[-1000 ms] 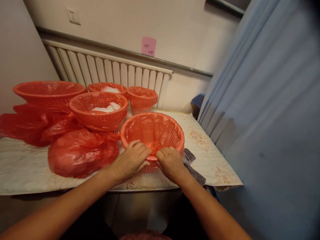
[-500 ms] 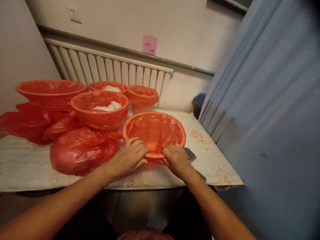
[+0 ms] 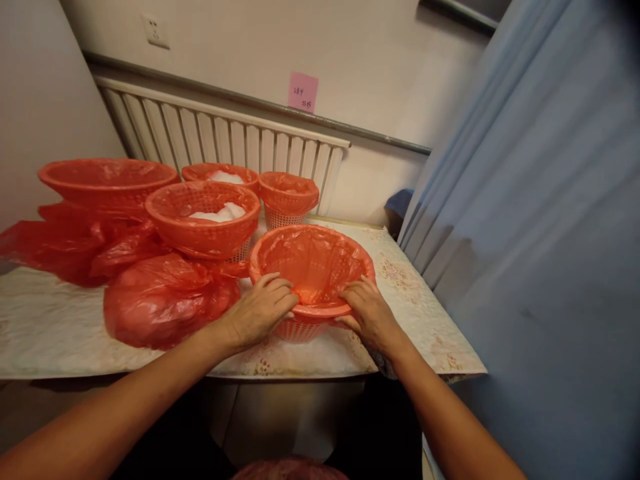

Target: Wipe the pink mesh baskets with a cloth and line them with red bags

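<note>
A plastic wastebasket (image 3: 300, 330) stands upright near the table's front edge, lined with a thin red bag (image 3: 315, 260) folded out over its rim. My left hand (image 3: 263, 307) grips the near-left part of that rim, fingers over the inside and thumb outside. On the near-right part, my right hand (image 3: 373, 313) pinches the rim and bag edge the same way. Inside, the bag lies loosely against the wall. To the left rests a puffed red plastic bag (image 3: 165, 303), close to my left forearm.
Several other red-lined baskets stand behind and left, among them a basket holding something white (image 3: 203, 233) and a smaller basket (image 3: 287, 200). A radiator (image 3: 225, 140) runs along the wall. A blue curtain (image 3: 525, 233) hangs at the right. The table (image 3: 425, 320) has a flowered cover.
My right hand has shifted rightward along the rim, its fingers now reaching over the inside. My left hand stays at nearly the same spot. The view has moved slightly.
</note>
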Demonstrator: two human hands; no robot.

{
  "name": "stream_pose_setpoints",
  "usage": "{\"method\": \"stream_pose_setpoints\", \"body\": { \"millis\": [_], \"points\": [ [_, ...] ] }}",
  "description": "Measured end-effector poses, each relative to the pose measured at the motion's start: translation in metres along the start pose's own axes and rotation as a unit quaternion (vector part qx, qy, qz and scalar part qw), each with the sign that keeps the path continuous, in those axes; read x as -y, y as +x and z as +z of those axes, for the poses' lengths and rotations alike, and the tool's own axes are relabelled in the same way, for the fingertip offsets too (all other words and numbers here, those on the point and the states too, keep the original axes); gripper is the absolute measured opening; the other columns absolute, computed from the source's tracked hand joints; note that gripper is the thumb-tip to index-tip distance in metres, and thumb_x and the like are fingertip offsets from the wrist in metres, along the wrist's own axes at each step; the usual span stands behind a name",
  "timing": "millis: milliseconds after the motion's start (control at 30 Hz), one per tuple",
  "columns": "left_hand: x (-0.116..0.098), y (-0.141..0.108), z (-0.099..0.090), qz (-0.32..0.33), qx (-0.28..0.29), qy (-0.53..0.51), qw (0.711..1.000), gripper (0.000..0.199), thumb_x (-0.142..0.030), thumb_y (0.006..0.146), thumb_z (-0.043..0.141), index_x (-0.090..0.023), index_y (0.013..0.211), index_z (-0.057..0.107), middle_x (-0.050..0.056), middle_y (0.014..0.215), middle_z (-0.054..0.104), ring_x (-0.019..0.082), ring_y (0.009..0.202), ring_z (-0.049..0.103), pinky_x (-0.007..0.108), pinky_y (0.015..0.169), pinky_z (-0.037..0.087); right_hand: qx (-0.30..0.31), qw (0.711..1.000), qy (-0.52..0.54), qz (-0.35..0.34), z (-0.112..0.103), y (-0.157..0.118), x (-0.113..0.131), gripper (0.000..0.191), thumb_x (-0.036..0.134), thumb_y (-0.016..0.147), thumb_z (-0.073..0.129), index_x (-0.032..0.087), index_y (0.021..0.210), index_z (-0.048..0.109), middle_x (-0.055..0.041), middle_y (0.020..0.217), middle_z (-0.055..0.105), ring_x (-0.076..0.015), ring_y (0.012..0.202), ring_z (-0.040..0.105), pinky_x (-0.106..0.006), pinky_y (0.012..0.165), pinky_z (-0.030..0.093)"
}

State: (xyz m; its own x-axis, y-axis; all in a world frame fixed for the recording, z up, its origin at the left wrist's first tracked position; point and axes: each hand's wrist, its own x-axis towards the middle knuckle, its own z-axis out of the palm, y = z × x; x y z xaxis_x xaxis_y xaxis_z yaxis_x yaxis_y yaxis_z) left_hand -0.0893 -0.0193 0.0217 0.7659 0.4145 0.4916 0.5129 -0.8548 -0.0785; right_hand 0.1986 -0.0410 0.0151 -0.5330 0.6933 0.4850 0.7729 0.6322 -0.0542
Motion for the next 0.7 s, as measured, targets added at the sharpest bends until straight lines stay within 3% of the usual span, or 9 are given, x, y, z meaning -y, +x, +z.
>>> {"method": "stream_pose_setpoints", "body": {
  "millis": [100,167,267,400,500,633,700],
  "points": [
    [-0.002,-0.009,-0.003,-0.054,-0.067,-0.044,0.995,0.043,-0.028,0.094,0.053,-0.015,0.133,0.043,0.016,0.132,0.054,0.03,0.132,0.04,0.052,0.109,0.034,-0.072,0.993,0.095,0.019,-0.012,-0.009,-0.005,0.059,0.059,0.087,0.055,0.019,0.131,0.051,-0.0124,0.132,0.057,-0.0277,0.13,0.044,-0.049,0.111,0.03],
    [-0.002,-0.018,-0.004,-0.139,-0.145,-0.062,0.978,0.05,-0.03,0.096,0.049,-0.015,0.141,0.035,0.018,0.142,0.046,0.03,0.136,0.036,0.053,0.111,0.032,-0.141,0.977,0.132,0.092,-0.018,-0.014,-0.009,0.056,0.056,0.09,0.052,0.02,0.133,0.051,-0.0123,0.136,0.054,-0.0265,0.131,0.045,-0.048,0.111,0.033],
    [0.0,-0.03,0.0,-0.302,-0.247,-0.087,0.917,0.047,-0.033,0.098,0.043,-0.014,0.141,0.037,0.02,0.142,0.045,0.031,0.134,0.041,0.055,0.11,0.034,-0.231,0.926,0.178,0.24,-0.018,-0.018,-0.02,0.043,0.045,0.092,0.052,0.02,0.127,0.056,-0.0122,0.127,0.061,-0.0246,0.118,0.057,-0.046,0.104,0.042],
    [0.0,-0.034,0.008,-0.428,-0.291,-0.148,0.843,0.046,-0.039,0.096,0.042,-0.014,0.135,0.044,0.018,0.136,0.051,0.028,0.124,0.052,0.051,0.105,0.042,-0.324,0.853,0.227,0.341,0.001,-0.017,-0.031,0.039,0.039,0.089,0.05,0.018,0.121,0.059,-0.0119,0.12,0.065,-0.023,0.105,0.064,-0.045,0.093,0.05],
    [-0.003,-0.028,0.014,-0.45,-0.272,-0.188,0.83,0.047,-0.04,0.093,0.042,-0.013,0.132,0.048,0.017,0.132,0.055,0.026,0.115,0.059,0.049,0.102,0.046,-0.303,0.845,0.245,0.366,0.019,-0.014,-0.029,0.038,0.036,0.087,0.05,0.017,0.118,0.061,-0.0116,0.119,0.065,-0.0233,0.105,0.063,-0.042,0.089,0.052],
    [-0.005,-0.022,0.016,-0.44,-0.224,-0.25,0.833,0.052,-0.041,0.092,0.042,-0.012,0.135,0.045,0.018,0.134,0.056,0.025,0.114,0.06,0.047,0.1,0.048,-0.212,0.88,0.255,0.339,0.027,-0.012,-0.021,0.039,0.033,0.088,0.047,0.019,0.121,0.061,-0.0102,0.119,0.066,-0.0223,0.103,0.064,-0.041,0.09,0.051],
    [-0.004,-0.024,0.016,-0.443,-0.222,-0.26,0.829,0.053,-0.041,0.092,0.042,-0.013,0.137,0.043,0.016,0.133,0.057,0.025,0.114,0.06,0.047,0.101,0.047,-0.22,0.898,0.193,0.329,0.021,-0.013,-0.016,0.041,0.031,0.089,0.047,0.018,0.126,0.058,-0.0113,0.118,0.066,-0.0221,0.098,0.065,-0.042,0.091,0.05]
  ]
}}
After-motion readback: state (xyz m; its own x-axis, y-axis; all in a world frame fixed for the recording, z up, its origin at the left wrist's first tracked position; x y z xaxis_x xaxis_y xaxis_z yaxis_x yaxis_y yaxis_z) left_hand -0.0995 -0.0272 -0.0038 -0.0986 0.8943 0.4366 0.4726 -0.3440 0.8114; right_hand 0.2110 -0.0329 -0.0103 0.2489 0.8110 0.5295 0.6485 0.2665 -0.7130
